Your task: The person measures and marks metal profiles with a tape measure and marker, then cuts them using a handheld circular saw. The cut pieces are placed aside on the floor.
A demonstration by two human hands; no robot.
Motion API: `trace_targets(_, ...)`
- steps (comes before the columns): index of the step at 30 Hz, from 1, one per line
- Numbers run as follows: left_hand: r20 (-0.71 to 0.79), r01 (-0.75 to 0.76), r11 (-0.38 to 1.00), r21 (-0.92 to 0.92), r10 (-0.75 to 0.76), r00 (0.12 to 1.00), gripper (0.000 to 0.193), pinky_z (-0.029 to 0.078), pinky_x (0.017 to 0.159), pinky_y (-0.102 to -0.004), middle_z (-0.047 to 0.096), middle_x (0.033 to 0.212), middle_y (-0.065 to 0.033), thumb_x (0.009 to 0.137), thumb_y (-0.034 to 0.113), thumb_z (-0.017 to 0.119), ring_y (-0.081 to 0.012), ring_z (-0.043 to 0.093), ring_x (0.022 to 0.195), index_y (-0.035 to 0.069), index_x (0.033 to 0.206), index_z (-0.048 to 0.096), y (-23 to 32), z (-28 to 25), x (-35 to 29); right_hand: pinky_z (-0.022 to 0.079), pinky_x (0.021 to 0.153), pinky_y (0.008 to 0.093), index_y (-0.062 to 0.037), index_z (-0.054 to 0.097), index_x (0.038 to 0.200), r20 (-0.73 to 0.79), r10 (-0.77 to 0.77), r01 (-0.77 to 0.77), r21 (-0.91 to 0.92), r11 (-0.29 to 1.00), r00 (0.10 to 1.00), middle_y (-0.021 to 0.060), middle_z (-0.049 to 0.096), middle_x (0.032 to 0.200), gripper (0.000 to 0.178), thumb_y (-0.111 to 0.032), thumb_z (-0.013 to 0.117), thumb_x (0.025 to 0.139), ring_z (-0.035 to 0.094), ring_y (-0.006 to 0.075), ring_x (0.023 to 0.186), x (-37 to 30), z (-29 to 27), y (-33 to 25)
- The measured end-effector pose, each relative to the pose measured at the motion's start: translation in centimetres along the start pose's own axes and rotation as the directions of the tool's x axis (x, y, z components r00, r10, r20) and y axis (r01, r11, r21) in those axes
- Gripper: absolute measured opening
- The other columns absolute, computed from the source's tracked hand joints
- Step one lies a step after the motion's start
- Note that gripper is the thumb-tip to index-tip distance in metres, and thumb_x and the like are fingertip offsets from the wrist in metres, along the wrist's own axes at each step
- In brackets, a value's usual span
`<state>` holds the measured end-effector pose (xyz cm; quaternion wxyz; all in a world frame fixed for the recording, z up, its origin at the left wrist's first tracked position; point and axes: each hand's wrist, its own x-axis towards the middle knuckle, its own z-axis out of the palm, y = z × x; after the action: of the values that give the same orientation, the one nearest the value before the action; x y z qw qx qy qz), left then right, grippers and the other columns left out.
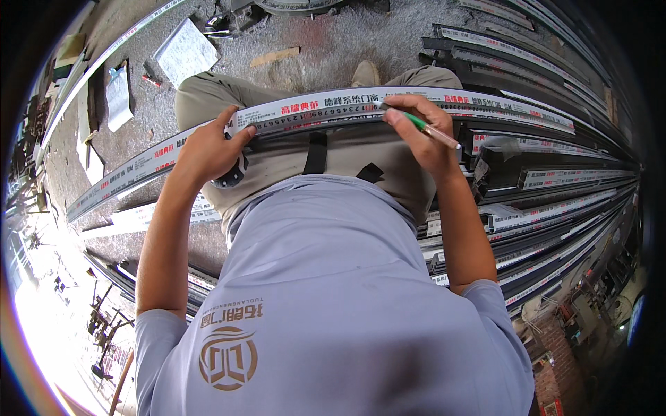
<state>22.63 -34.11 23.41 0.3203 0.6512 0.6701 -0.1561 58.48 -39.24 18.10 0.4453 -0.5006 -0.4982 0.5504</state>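
My left hand (208, 149) gripping the long film-wrapped grey aluminium profile (326, 109) across my lap, fingers curled, my right hand (423, 135) pinching a green pen (424, 127), tip touching the profile's printed white film.

We see a metal-fabrication workshop: stacked film-wrapped aluminium profiles (548, 201) to our right, a rough concrete floor (326, 48) littered with offcuts and scrap sheets (184, 50), machinery beyond.
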Motion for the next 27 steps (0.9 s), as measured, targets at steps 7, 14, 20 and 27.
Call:
trace_targets(7,0.022,0.003,1.0,0.001,-0.003,1.0,0.075,0.052,0.098,-0.0458,0.073,0.111,-0.03,0.095,0.057,0.06,-0.0441,0.07,0.11,0.015,0.156,0.046,-0.2,-0.1,0.0,0.05,0.075,0.0219,0.002,0.069,0.108,0.096,-0.01,0.027,-0.172,0.985,0.995,0.0044,0.071,0.095,0.014,-0.004,0.069,0.095,0.063,0.0063,0.084,0.2,0.7,1.2)
trace_targets(14,0.019,0.004,1.0,0.008,-0.004,1.0,0.076,0.053,0.096,-0.0462,0.073,0.107,-0.0292,0.095,0.057,0.06,-0.0445,0.07,0.109,0.015,0.157,0.045,-0.2,-0.1,-0.3,0.054,0.073,0.0275,0.0008,0.072,0.098,0.05,-0.109,0.119,-0.27,0.955,0.993,0.0092,0.074,0.088,0.011,-0.006,0.072,0.089,0.068,0.0134,0.079,0.5,1.6,2.1)
trace_targets(20,0.036,0.015,1.0,-0.004,-0.014,0.999,0.076,0.053,0.095,-0.0462,0.074,0.106,-0.029,0.096,0.057,0.06,-0.0444,0.07,0.108,0.015,0.157,0.044,-0.1,-0.2,-0.2,0.054,0.07,0.0287,0.0006,0.072,0.094,0.058,-0.108,0.121,-0.323,0.939,0.992,0.011,0.073,0.086,0.01,-0.007,0.071,0.087,0.068,0.0162,0.076,0.7,1.8,1.8)
trace_targets(27,0.029,0.028,0.999,0.017,-0.029,0.999,0.075,0.053,0.094,-0.0474,0.074,0.104,-0.0292,0.096,0.056,0.06,-0.0445,0.071,0.106,0.014,0.156,0.043,0.2,0.0,-0.4,0.052,0.065,0.0283,0.0016,0.072,0.094,0.052,-0.02,0.034,-0.278,0.96,0.998,0.0096,0.073,0.084,0.009,-0.006,0.07,0.089,0.065,0.0138,0.072,0.8,2.0,2.1)
